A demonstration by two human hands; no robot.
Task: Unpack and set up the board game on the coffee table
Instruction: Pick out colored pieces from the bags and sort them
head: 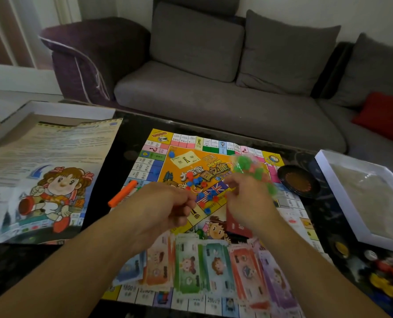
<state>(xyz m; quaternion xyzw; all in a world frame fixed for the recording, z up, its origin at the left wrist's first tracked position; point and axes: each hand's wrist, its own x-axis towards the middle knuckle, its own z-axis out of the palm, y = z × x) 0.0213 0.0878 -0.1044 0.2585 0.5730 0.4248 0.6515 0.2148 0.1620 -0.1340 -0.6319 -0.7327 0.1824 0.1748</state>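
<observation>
Game board (216, 171): "1800", "2000" on near edge squares; centre title Chinese, possibly "大富翁".

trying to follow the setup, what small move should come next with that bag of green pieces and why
Probably tip the bag of green pieces, pinched in the right hand, out onto the game board: blue and red pieces already lie loose there, while the green ones look bagged.

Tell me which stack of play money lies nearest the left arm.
The blue stack, leftmost in the row along the board's near edge, beside the left forearm; the purple one lies farthest.
</observation>
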